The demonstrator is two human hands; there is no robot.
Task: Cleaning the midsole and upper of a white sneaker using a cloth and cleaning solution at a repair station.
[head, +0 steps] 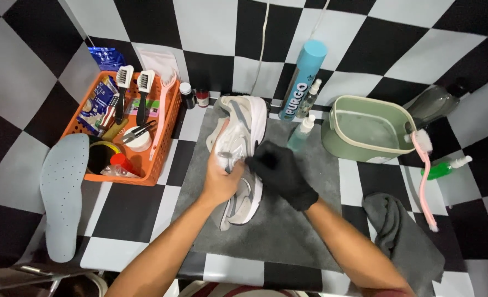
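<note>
Left grip: my bare left hand (220,179) clasped the white and grey sneaker (243,159) at its middle.
Right grip: my black-gloved right hand (280,171) pressed on the sneaker's top; whether it pinched anything I could not tell.
Sneaker: it lay on the grey mat (288,231) on the checkered surface (139,231).
Orange basket (164,148): it held two brushes (124,82), a pink brush, tubs and packets.
Green basin (365,129): a pink brush (423,165) rested on its rim.
Beside: a blue spray can (303,80), a grey insole (63,190).
</note>
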